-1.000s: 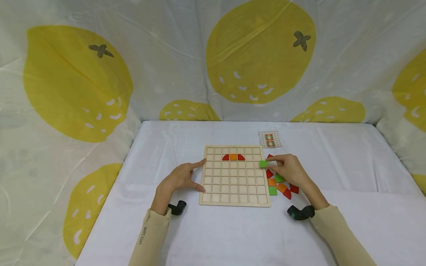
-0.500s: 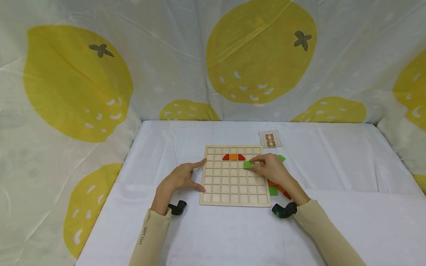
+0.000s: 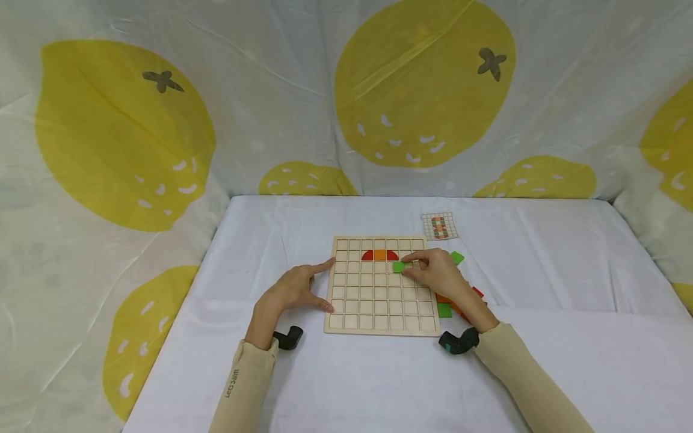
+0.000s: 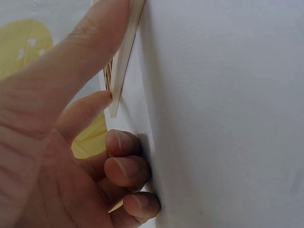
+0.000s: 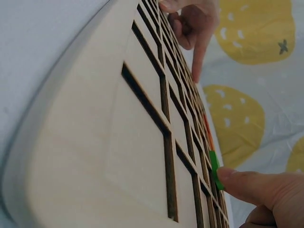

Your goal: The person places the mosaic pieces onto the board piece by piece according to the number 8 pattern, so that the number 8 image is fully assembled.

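A wooden grid board (image 3: 373, 293) lies on the white-covered table. Its second row from the back holds an orange square tile (image 3: 380, 255) between two red quarter-round tiles (image 3: 367, 256). My right hand (image 3: 437, 273) pinches a green square tile (image 3: 399, 267) by its right side, just in front of the right red tile. In the right wrist view the green tile (image 5: 215, 170) is at the thumb tip, close to the board's surface; whether it touches is unclear. My left hand (image 3: 295, 290) rests thumb and index finger against the board's left edge, its other fingers (image 4: 124, 172) loosely bent.
Right of the board, partly under my right forearm, lie loose tiles: a green one (image 3: 444, 310), another green one (image 3: 457, 258), and orange and red ones. A small printed pattern card (image 3: 440, 226) lies behind them. Lemon-print cloth (image 3: 425, 84) hangs behind the table.
My right hand has carried the green tile leftward from the board's right edge to the spot in front of the right red tile. My left hand has stayed at the board's edge.
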